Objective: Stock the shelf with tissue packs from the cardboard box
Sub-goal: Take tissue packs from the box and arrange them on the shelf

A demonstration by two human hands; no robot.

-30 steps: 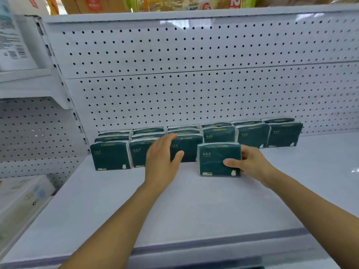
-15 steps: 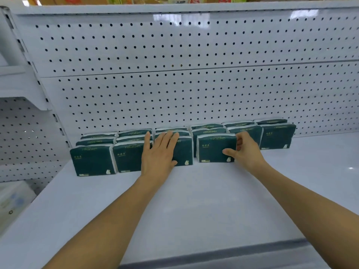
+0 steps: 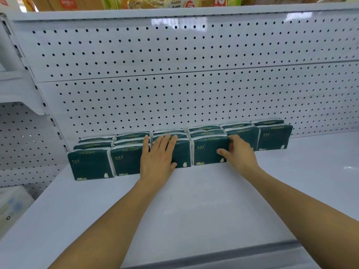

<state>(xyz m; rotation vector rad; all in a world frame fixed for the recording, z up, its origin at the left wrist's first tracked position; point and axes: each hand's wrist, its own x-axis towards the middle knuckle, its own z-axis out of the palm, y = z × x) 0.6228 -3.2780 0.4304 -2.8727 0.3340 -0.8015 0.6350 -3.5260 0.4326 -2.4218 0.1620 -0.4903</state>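
Several dark green tissue packs stand upright in rows at the back of the white shelf (image 3: 194,200), against the pegboard. My left hand (image 3: 158,158) lies flat, fingers spread, against the front of one pack (image 3: 183,152) in the front row. My right hand (image 3: 240,152) grips the right side of the neighbouring front pack (image 3: 208,150), thumb on its face and fingers behind its edge; that pack stands in line with the others. Two more packs (image 3: 274,135) stand to the right, further back. The cardboard box is not in view.
A white perforated back panel (image 3: 184,94) rises behind the packs. Another shelf unit (image 3: 21,133) adjoins on the left, with pale packaged goods (image 3: 11,204) below. Coloured products sit on the shelf above (image 3: 136,1). Bare shelf surface extends to the right and in front.
My right hand has pushed its pack back from the open shelf into the front row. My left hand went from hovering to pressing flat on the pack beside it.
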